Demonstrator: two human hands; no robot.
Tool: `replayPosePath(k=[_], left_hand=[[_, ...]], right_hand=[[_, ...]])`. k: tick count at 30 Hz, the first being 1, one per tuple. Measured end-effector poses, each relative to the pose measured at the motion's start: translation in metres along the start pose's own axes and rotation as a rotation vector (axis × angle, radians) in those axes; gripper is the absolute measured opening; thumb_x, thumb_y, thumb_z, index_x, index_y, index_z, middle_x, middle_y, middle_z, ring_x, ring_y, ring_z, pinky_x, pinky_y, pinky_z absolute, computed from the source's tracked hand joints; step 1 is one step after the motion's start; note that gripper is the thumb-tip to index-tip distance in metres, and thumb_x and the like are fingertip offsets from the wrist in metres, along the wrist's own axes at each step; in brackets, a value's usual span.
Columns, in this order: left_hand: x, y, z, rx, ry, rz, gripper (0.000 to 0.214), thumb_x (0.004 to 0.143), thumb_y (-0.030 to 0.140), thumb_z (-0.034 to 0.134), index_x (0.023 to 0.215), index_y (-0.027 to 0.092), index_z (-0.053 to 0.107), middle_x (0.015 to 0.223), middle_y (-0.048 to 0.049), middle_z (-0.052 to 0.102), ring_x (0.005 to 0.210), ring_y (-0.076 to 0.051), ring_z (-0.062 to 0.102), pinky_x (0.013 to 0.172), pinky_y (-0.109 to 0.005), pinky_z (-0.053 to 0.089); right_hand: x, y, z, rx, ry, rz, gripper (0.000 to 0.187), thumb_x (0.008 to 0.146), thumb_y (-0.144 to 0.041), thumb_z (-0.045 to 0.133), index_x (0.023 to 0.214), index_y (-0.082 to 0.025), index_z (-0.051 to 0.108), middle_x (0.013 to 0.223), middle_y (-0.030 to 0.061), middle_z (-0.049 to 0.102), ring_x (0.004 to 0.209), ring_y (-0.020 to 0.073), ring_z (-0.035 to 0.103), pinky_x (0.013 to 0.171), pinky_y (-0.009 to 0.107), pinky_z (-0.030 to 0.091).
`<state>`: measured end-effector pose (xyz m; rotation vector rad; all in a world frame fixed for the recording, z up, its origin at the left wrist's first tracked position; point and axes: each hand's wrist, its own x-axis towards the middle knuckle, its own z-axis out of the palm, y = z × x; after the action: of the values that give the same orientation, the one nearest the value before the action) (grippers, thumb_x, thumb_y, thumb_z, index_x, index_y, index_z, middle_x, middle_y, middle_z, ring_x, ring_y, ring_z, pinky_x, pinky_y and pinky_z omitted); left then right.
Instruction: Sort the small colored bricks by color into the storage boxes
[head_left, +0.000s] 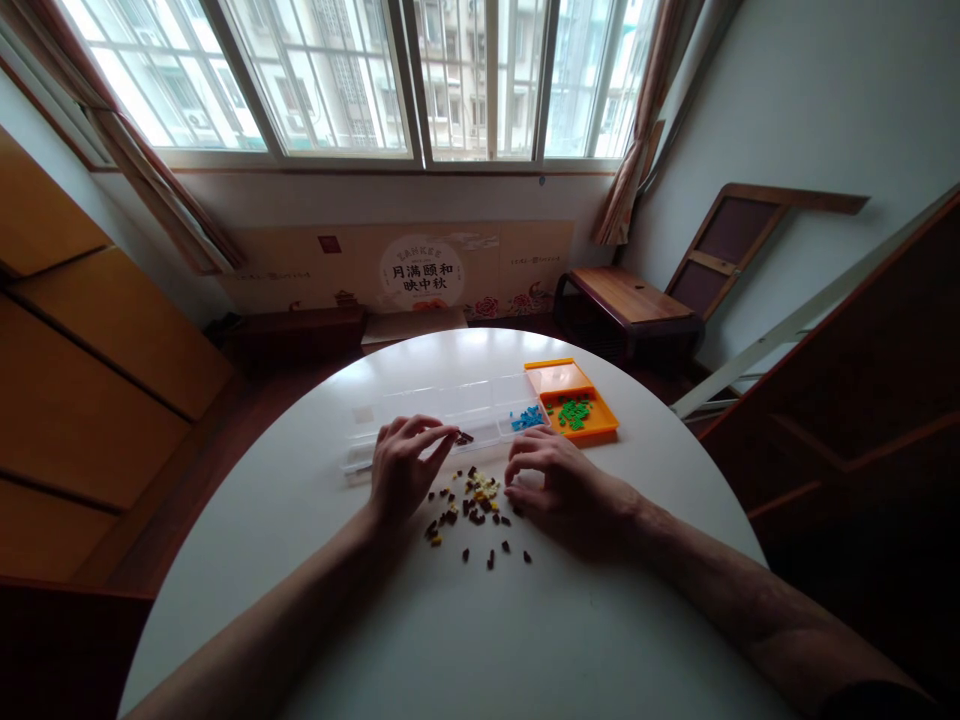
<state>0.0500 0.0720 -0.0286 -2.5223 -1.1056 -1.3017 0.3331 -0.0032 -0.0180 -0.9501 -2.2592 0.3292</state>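
Head view: a round white worktop (480, 640) is seen from above, with brown bits (451, 517) and yellow bits (487, 487) heaped loosely near its middle, between the two hands. A few brown bits are scattered on the near side of the heap. The left hand (403, 460) is held over the near edge of a clear plastic box (442, 402), its thumb and forefinger brought narrowly together just beside more brown bits lying in the box; whether one is pinched cannot be told. The right hand (555, 472) is placed at the right of the heap with its fingers curled; what is held there, if anything, cannot be told.

Part of the box's near side is covered by the left hand. Blue bits (527, 418) are kept in the box's right end, just beyond the right hand. Beside them an orange tray (606, 430) is set, with green bits (574, 413) spread in its near part. Past the worktop, a low wooden stool (626, 293) and a printed board (300, 265) are seen below a barred window (487, 80), flanked by curtains (142, 170).
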Motion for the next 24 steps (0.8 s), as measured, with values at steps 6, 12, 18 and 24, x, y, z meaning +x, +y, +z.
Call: replayPosePath(k=[6, 12, 18, 24], left_hand=[[0.000, 0.002, 0.001, 0.033, -0.077, -0.018, 0.014, 0.106, 0.033, 0.074, 0.101, 0.031, 0.087, 0.099, -0.0021, 0.083, 0.089, -0.023, 0.068, 0.084, -0.040, 0.044], [0.000, 0.000, 0.002, 0.048, -0.085, -0.033, 0.015, 0.107, 0.033, 0.073, 0.104, 0.031, 0.087, 0.100, -0.0018, 0.083, 0.092, -0.024, 0.068, 0.086, -0.041, 0.045], [0.001, 0.005, -0.001, -0.045, -0.056, 0.097, 0.011, 0.105, 0.029, 0.074, 0.107, 0.028, 0.085, 0.101, -0.0029, 0.082, 0.091, -0.022, 0.070, 0.086, -0.040, 0.048], [-0.003, 0.020, -0.003, -0.133, -0.093, 0.357, 0.006, 0.100, 0.033, 0.081, 0.104, 0.029, 0.082, 0.096, 0.0009, 0.081, 0.086, -0.017, 0.073, 0.086, -0.038, 0.050]], right_hand=[[0.001, -0.008, -0.004, 0.040, -0.030, 0.020, 0.009, 0.095, -0.023, 0.085, 0.091, -0.026, 0.078, 0.096, 0.0004, 0.076, 0.098, 0.0204, 0.069, 0.102, 0.040, 0.049], [0.001, 0.002, 0.004, 0.033, -0.021, -0.060, 0.006, 0.103, -0.023, 0.076, 0.097, -0.024, 0.076, 0.102, 0.0020, 0.080, 0.099, 0.0204, 0.070, 0.102, 0.039, 0.050], [0.001, 0.006, 0.008, 0.050, 0.094, -0.056, 0.006, 0.108, -0.023, 0.071, 0.102, -0.023, 0.074, 0.094, 0.0035, 0.079, 0.091, 0.0201, 0.071, 0.094, 0.038, 0.055], [0.001, -0.001, 0.011, 0.143, 0.169, 0.007, 0.007, 0.109, -0.021, 0.069, 0.103, -0.022, 0.073, 0.099, 0.0042, 0.078, 0.091, 0.0185, 0.072, 0.088, 0.035, 0.058]])
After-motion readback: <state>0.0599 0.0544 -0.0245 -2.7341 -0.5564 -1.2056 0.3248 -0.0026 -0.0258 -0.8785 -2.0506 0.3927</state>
